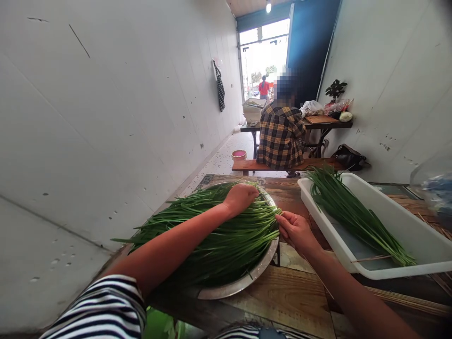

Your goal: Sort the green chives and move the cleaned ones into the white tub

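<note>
A thick heap of long green chives lies across a round metal basin on the wooden table in front of me. My left hand is closed in a fist on top of the heap at its far side, gripping stalks. At the heap's right edge my right hand pinches the ends of a few stalks. A smaller bundle of chives lies in a white plastic tub to the right.
A white wall runs close along the left. A person in a plaid shirt sits on a bench at a table further back, facing away. A pink bowl sits on the floor. A black bag lies by the right wall.
</note>
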`<state>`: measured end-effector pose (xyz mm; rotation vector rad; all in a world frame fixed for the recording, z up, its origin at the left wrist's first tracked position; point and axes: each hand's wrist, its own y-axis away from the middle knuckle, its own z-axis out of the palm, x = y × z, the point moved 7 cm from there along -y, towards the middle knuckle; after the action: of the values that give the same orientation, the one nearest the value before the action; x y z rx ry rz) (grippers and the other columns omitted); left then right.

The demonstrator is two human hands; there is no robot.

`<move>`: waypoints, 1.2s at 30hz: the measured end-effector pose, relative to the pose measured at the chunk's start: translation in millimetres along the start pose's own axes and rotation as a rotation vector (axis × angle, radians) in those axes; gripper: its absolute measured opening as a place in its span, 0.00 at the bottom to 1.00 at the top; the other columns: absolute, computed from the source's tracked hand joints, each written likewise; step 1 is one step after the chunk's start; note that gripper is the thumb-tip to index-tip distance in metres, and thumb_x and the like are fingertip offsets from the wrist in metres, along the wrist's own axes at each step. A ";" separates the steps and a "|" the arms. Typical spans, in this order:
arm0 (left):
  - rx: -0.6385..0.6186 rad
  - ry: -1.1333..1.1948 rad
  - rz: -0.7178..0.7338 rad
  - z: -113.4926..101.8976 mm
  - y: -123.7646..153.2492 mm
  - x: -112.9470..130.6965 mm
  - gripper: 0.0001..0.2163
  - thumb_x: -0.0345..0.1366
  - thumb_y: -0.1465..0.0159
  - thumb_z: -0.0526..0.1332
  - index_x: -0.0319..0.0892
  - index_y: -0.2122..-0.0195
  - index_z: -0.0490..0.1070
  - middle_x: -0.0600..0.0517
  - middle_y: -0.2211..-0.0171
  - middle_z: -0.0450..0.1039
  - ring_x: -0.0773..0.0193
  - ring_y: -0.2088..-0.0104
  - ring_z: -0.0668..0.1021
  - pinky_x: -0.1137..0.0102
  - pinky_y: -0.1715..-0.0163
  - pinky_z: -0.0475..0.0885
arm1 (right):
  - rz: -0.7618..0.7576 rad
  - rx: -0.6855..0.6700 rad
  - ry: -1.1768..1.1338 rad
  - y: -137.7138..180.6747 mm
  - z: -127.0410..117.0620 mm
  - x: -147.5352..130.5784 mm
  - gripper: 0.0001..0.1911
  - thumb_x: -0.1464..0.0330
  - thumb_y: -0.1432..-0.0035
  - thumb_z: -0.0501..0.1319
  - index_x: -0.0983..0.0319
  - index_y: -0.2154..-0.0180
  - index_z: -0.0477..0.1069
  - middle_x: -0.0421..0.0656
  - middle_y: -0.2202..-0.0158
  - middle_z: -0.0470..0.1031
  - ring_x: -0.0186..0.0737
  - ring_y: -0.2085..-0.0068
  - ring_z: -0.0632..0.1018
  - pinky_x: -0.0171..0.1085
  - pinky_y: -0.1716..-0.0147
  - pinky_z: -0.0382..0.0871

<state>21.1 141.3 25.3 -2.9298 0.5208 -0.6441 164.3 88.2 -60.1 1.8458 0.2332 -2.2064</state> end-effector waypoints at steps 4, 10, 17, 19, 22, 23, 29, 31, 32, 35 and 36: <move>-0.076 0.185 -0.087 7.0 -4.2 -13.7 0.11 0.33 0.46 0.57 0.39 0.64 0.77 0.54 0.73 0.77 0.69 0.75 0.73 0.75 0.71 0.67 | 0.001 -0.008 0.002 -0.5 -0.8 2.6 0.19 0.54 0.49 0.61 0.62 0.77 0.61 0.29 0.90 0.55 0.22 0.91 0.51 0.27 0.93 0.40; -0.078 0.314 -0.118 9.6 -4.3 -13.4 0.10 0.36 0.47 0.59 0.38 0.69 0.78 0.53 0.74 0.77 0.70 0.77 0.71 0.75 0.75 0.65 | 0.003 -0.010 -0.017 -1.1 -0.7 3.9 0.19 0.54 0.49 0.61 0.62 0.77 0.62 0.29 0.90 0.55 0.22 0.90 0.50 0.27 0.92 0.39; -0.066 0.350 -0.163 6.3 -2.3 -8.7 0.11 0.38 0.47 0.60 0.37 0.71 0.78 0.52 0.76 0.76 0.72 0.79 0.67 0.75 0.78 0.61 | 0.012 -0.007 -0.018 -0.1 0.8 0.1 0.19 0.54 0.50 0.62 0.62 0.78 0.62 0.29 0.90 0.55 0.22 0.90 0.50 0.28 0.92 0.38; -0.059 0.360 -0.166 6.2 -2.3 -8.7 0.11 0.37 0.47 0.60 0.36 0.71 0.78 0.52 0.76 0.76 0.71 0.78 0.67 0.75 0.78 0.61 | 0.009 -0.009 -0.017 -0.1 0.9 -0.1 0.19 0.53 0.51 0.62 0.62 0.78 0.62 0.29 0.90 0.55 0.22 0.91 0.50 0.28 0.92 0.38; -0.055 0.362 -0.169 7.2 -2.4 -9.5 0.11 0.38 0.47 0.60 0.36 0.72 0.78 0.52 0.76 0.76 0.72 0.79 0.66 0.75 0.79 0.59 | 0.009 -0.010 -0.021 -0.3 0.1 1.7 0.19 0.54 0.50 0.62 0.62 0.77 0.62 0.29 0.90 0.55 0.22 0.90 0.51 0.28 0.92 0.38; -0.057 0.362 -0.169 7.6 -2.4 -9.8 0.11 0.38 0.47 0.59 0.37 0.71 0.79 0.52 0.76 0.76 0.72 0.80 0.65 0.74 0.79 0.59 | 0.009 -0.010 -0.023 -0.4 -0.3 2.5 0.19 0.54 0.50 0.62 0.62 0.77 0.62 0.29 0.90 0.55 0.22 0.90 0.50 0.27 0.92 0.39; -0.064 0.369 -0.167 8.0 -1.7 -9.9 0.11 0.39 0.47 0.59 0.37 0.73 0.78 0.54 0.78 0.73 0.72 0.80 0.64 0.74 0.78 0.58 | 0.002 -0.004 -0.020 -1.4 -2.1 5.0 0.19 0.55 0.49 0.61 0.62 0.77 0.62 0.29 0.90 0.55 0.22 0.90 0.51 0.27 0.92 0.39; -0.063 0.358 -0.166 7.6 -1.6 -9.2 0.12 0.40 0.47 0.60 0.38 0.74 0.78 0.54 0.80 0.72 0.72 0.80 0.64 0.74 0.78 0.58 | -0.004 -0.009 -0.021 -1.7 -2.1 5.4 0.19 0.55 0.48 0.61 0.62 0.77 0.62 0.29 0.90 0.55 0.22 0.90 0.51 0.27 0.92 0.39; -0.063 0.347 -0.167 7.5 -1.6 -8.9 0.12 0.41 0.47 0.59 0.38 0.75 0.78 0.54 0.81 0.71 0.72 0.80 0.63 0.73 0.78 0.58 | -0.006 -0.012 -0.022 -1.9 -2.1 5.8 0.19 0.55 0.48 0.61 0.62 0.77 0.62 0.29 0.90 0.55 0.22 0.90 0.51 0.27 0.92 0.39; -0.059 0.321 -0.176 7.1 -1.5 -8.3 0.13 0.42 0.47 0.59 0.38 0.76 0.78 0.55 0.84 0.67 0.71 0.81 0.62 0.73 0.78 0.57 | -0.009 -0.011 -0.016 -2.5 -2.7 6.7 0.18 0.55 0.48 0.61 0.62 0.76 0.63 0.29 0.90 0.55 0.22 0.91 0.51 0.27 0.92 0.39; -0.058 0.321 -0.179 7.1 -1.4 -8.4 0.13 0.42 0.47 0.59 0.38 0.75 0.78 0.55 0.84 0.66 0.72 0.81 0.61 0.73 0.78 0.56 | -0.010 -0.008 -0.012 -2.7 -3.0 6.5 0.18 0.55 0.48 0.61 0.62 0.76 0.63 0.29 0.90 0.55 0.22 0.91 0.51 0.27 0.92 0.39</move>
<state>17.4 145.7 15.8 -2.9633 0.3080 -1.1520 165.2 91.0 -67.2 1.8308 0.2491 -2.2189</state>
